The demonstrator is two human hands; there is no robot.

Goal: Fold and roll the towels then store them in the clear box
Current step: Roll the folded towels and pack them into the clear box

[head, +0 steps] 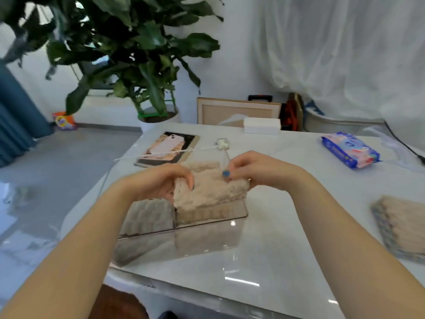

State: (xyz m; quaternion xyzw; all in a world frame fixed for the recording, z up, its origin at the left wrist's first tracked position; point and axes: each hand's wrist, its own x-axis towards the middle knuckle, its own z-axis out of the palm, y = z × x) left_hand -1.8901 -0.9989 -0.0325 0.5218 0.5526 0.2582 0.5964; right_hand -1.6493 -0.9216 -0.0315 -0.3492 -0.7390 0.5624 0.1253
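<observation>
A rolled beige towel [210, 191] hangs over the open clear box [207, 240] near the table's middle. My left hand [161, 183] grips its left end and my right hand [257, 171] grips its right end. Inside the box lie a grey rolled towel [147, 217] on the left and a beige rolled towel [207, 215] on the right, under the one I hold. Another beige roll [202, 165] shows behind it. The box's clear lid [161, 153] stands open at the back. A folded beige towel [402, 224] lies flat at the table's right edge.
A phone [166, 142] lies on a book [147, 161] behind the box. A white tissue box [262, 125] stands at the table's back, a blue wipes pack [349, 149] at the far right. A large potted plant [128, 54] stands behind the table's left corner.
</observation>
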